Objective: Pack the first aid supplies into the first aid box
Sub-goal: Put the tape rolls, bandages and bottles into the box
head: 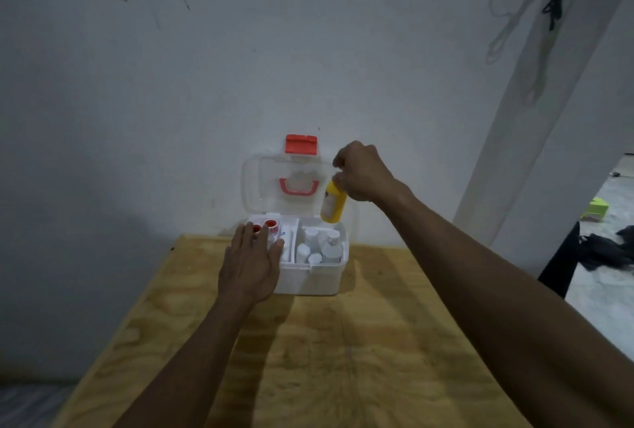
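A white first aid box (308,278) stands open at the far edge of the wooden table, its clear lid (260,187) with red handle and red latch leaning back against the wall. My right hand (363,174) holds a yellow bottle (333,203) by its top, hanging just above the box's right rear corner. Several white bottles (322,246) stand in the right compartment. Two red-centred tape rolls (271,224) lie in the left compartment. My left hand (250,266) rests flat with fingers spread over the box's left front corner.
The plywood table (343,359) stretches toward me in front of the box. A white wall rises right behind the box. At the right, a white pillar, dark cloth (610,249) and a green object (595,210) lie on the floor.
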Motion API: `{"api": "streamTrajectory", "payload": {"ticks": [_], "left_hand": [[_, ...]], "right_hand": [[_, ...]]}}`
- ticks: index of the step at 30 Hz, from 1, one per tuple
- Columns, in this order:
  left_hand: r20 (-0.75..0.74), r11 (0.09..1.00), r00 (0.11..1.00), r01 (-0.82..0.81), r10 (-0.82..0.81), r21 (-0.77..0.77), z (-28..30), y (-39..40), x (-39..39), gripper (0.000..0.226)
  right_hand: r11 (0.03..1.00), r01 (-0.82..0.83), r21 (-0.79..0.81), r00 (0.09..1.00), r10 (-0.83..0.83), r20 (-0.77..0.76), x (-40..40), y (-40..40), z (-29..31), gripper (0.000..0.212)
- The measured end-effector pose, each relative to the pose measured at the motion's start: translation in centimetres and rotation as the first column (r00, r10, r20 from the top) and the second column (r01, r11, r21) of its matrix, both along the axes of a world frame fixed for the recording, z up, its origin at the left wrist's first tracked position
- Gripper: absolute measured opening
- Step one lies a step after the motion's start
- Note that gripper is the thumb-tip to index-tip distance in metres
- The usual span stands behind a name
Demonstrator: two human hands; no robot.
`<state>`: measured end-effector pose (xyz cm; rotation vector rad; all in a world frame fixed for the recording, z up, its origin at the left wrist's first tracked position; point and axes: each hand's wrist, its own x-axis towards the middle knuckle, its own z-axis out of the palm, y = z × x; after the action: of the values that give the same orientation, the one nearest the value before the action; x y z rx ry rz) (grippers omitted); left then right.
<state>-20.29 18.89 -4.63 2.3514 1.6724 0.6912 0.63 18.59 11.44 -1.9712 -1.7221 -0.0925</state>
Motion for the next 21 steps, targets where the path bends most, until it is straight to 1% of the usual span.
{"api": "streamTrajectory", "payload": {"ticks": [5, 11, 17, 21], "left_hand": [[-0.018, 1.000, 1.000, -0.008, 0.008, -0.013, -0.3, 0.1, -0.1, 0.062], [-0.038, 1.000, 0.999, -0.005, 0.004, -0.026, -0.5, 0.3, -0.1, 0.062], [-0.044, 0.999, 0.999, -0.002, 0.001, -0.034, -0.1, 0.2, -0.1, 0.061], [-0.056, 0.999, 0.998, -0.005, 0.003, -0.037, -0.2, 0.4, 0.1, 0.061]], "right_hand": [[0.994, -0.043, -0.104, 0.998, 0.048, 0.046, -1.1, 1.3, -3.1, 0.029], [0.976, -0.043, -0.215, 0.998, 0.050, 0.027, -1.6, 2.5, -6.1, 0.032], [0.951, -0.024, -0.308, 0.998, 0.043, 0.055, -1.8, 2.8, -7.4, 0.039], [0.948, -0.014, -0.319, 0.997, 0.037, 0.069, -1.8, 2.8, -7.8, 0.038]]}}
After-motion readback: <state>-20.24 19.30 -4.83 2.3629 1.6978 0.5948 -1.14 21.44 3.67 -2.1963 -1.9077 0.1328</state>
